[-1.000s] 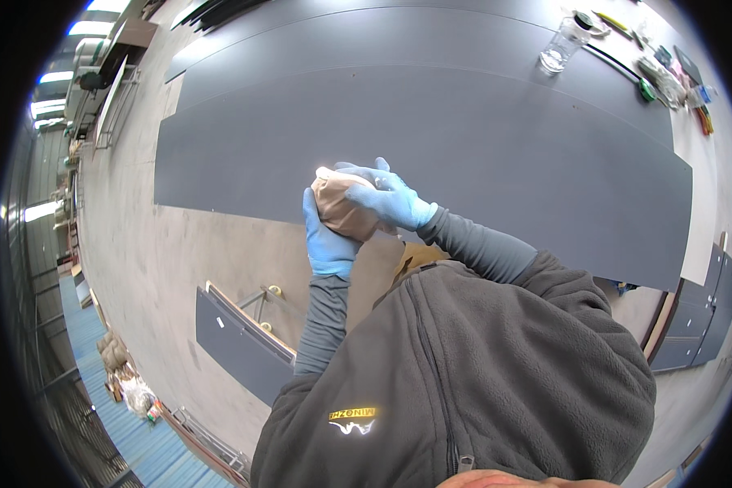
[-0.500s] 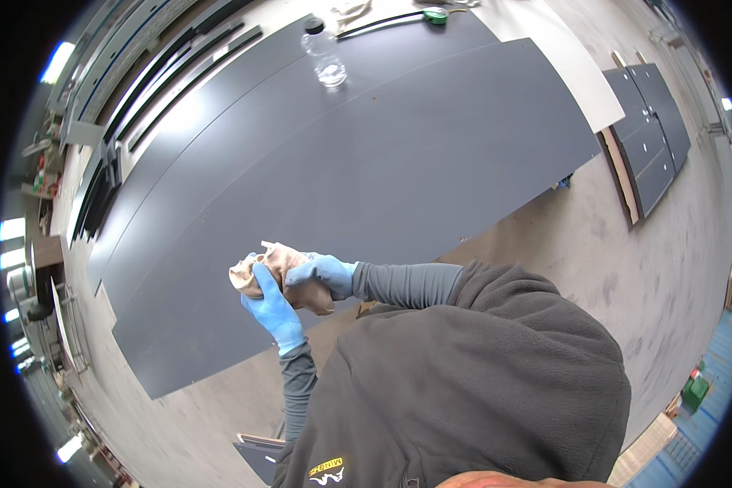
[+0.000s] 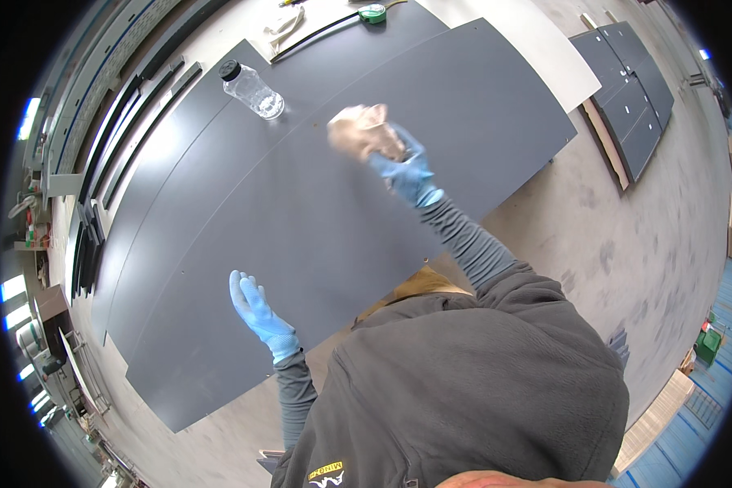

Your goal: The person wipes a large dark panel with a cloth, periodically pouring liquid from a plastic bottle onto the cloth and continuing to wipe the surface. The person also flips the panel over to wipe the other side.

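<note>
My right hand (image 3: 407, 171), in a blue glove, grips a crumpled beige cloth (image 3: 356, 132) over the middle of a large dark grey panel (image 3: 301, 215). The cloth is blurred by motion, and I cannot tell whether it touches the surface. My left hand (image 3: 260, 313), gloved in blue too, is open and holds nothing above the panel's near left part, fingers stretched out. A clear plastic bottle (image 3: 254, 91) with a black cap appears on the grey surface beyond and left of the cloth. Liquid shows inside it.
A green tape measure (image 3: 372, 13) and a pale cloth (image 3: 286, 28) lie at the far edge. Black strips (image 3: 150, 130) are at the far left. Another stack of dark panels (image 3: 630, 102) stands at the right, above a grey concrete floor (image 3: 577, 244).
My right hand has carried the cloth forward and to the right. My left hand has let go of it and opened. The view has shifted, too.
</note>
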A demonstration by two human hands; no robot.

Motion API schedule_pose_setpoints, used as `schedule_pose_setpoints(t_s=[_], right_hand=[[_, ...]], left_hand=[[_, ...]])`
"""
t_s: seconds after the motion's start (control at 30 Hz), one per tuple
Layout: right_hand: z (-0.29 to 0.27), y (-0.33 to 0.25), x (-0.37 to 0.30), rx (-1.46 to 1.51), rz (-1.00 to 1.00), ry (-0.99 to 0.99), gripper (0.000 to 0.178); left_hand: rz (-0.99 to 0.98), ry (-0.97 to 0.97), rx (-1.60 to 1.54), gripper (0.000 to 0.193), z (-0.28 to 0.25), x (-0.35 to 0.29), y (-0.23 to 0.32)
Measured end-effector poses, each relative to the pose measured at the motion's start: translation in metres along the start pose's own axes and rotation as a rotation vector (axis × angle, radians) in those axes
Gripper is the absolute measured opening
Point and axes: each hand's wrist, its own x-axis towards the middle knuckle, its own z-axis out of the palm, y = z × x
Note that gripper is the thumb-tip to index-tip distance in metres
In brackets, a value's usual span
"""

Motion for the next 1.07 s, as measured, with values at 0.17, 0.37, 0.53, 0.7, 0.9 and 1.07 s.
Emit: schedule_pose_setpoints(t_s=[0.17,0.37,0.53,0.7,0.9,1.07], right_hand=[[-0.048,0.008,0.018,-0.953,-0.613,-0.117,0.061],[-0.035,0.051,-0.014,-1.347,-0.483,-0.424,0.049],[-0.019,0.023,0.005,-1.087,-0.313,-0.394,0.043],[-0.014,0.001,0.044,-1.199,-0.051,-0.588,0.048],[-0.016,0.022,0.072,-1.402,0.019,-0.504,0.051],[-0.005,0.028,0.070,-1.370,0.134,-0.474,0.048]], left_hand=[[-0.107,-0.026,-0.080,0.068,0.021,-0.011,-0.008],[-0.144,-0.070,-0.132,0.065,0.042,-0.017,-0.009],[-0.168,-0.071,-0.142,0.064,0.039,-0.015,-0.015],[-0.198,-0.082,-0.189,0.065,0.027,-0.001,-0.020],[-0.221,-0.102,-0.216,0.063,0.011,0.007,-0.028],[-0.302,-0.127,-0.303,0.065,-0.010,0.011,-0.040]])
